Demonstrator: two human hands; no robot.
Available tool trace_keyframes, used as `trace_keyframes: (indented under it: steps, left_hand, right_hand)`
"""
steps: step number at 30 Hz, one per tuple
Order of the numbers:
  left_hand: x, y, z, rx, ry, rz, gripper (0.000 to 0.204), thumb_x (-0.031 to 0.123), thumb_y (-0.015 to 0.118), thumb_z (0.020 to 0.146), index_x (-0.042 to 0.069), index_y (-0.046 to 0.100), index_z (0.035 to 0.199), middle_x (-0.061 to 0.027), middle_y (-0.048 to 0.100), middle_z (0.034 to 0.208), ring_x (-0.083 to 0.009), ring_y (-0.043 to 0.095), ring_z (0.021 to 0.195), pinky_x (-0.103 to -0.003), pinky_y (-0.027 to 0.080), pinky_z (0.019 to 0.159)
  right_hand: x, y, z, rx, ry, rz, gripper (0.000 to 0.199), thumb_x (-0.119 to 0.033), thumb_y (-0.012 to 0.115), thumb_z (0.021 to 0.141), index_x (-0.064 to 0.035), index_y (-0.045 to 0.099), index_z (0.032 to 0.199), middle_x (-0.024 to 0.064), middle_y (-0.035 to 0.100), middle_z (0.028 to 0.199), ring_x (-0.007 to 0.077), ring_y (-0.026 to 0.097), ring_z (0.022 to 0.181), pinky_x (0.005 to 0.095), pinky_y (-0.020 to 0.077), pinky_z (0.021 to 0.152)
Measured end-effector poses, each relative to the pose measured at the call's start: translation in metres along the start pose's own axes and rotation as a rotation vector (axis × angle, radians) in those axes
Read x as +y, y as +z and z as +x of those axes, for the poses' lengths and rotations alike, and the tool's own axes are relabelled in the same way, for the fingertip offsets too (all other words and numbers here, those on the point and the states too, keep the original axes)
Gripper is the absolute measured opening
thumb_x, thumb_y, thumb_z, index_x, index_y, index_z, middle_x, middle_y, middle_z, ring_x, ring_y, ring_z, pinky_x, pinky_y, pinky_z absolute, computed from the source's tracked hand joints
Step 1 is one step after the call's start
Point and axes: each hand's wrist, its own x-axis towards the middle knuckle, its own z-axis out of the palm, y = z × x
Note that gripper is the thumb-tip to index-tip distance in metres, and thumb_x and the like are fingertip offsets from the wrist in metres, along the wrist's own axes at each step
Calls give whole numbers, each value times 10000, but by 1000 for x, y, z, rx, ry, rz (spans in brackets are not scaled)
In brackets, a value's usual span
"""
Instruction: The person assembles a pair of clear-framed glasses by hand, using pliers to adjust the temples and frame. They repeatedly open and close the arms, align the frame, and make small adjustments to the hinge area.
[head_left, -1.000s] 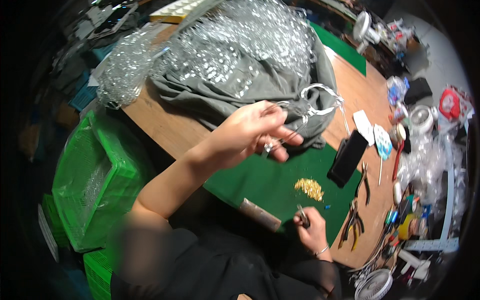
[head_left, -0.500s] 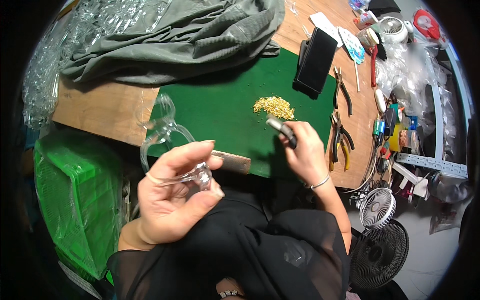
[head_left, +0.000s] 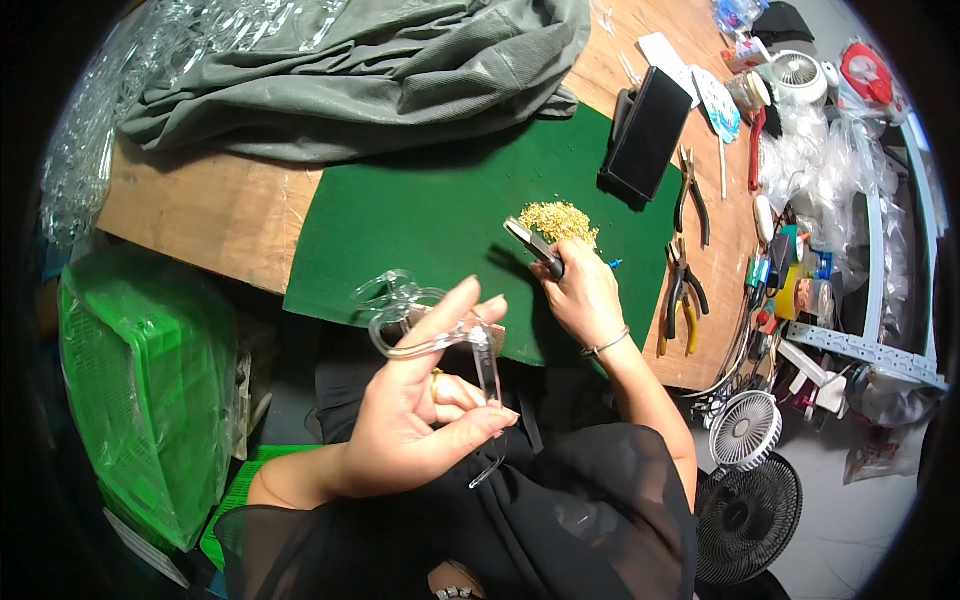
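Note:
My left hand [head_left: 415, 425] holds a clear, tube-like curved piece [head_left: 487, 365] between thumb and fingers, in front of my body. Its looped part [head_left: 395, 290] reaches over the near edge of the green mat [head_left: 400, 210]. Whether it is glass or plastic I cannot tell. My right hand [head_left: 582, 295] is closed round a pair of pliers [head_left: 530, 240], whose silver jaws point up and left; a blue tip shows past the hand. Beside the jaws lies a heap of tiny gold pieces [head_left: 557, 217] on the mat.
A black phone-like slab [head_left: 650, 135] rests at the mat's far right. Two more pliers [head_left: 683, 290] [head_left: 690, 200] lie at its right edge. Grey cloth [head_left: 370, 90] covers the back, beside heaped clear pieces [head_left: 80, 160]. A green crate [head_left: 150, 390] stands left, small fans [head_left: 745, 430] right.
The clear piece has been turned and moved right with my left hand, its loops now lower over the mat edge. My right hand has shifted slightly left, its pliers beside the gold heap.

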Motion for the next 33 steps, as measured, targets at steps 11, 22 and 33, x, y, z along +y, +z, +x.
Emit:
trace_keyframes:
  steps: [11,22,33]
  left_hand:
    - [1,4,2,-23,-134,-131,774,-74,618,811,62,198,1448,-79,561,996,-50,545,747,-189,488,698]
    - [-8,8,-7,-61,-148,-125,762,-85,593,822,86,206,1455,-14,525,914,-32,522,723,-173,458,676]
    - [-12,12,-4,-97,-86,-48,720,-83,605,817,20,240,1429,-26,540,937,-33,527,752,-165,459,664]
  right_hand:
    - [-53,-46,-40,5,-168,818,97,59,590,764,-9,553,822,81,566,780,171,555,686,272,457,642]
    - [-65,-34,-38,85,-645,858,137,-137,710,799,-40,612,802,63,618,747,199,588,664,315,444,619]
    - [-58,-33,-42,85,-647,908,137,-117,715,785,-43,606,823,66,612,755,209,579,666,324,444,625]
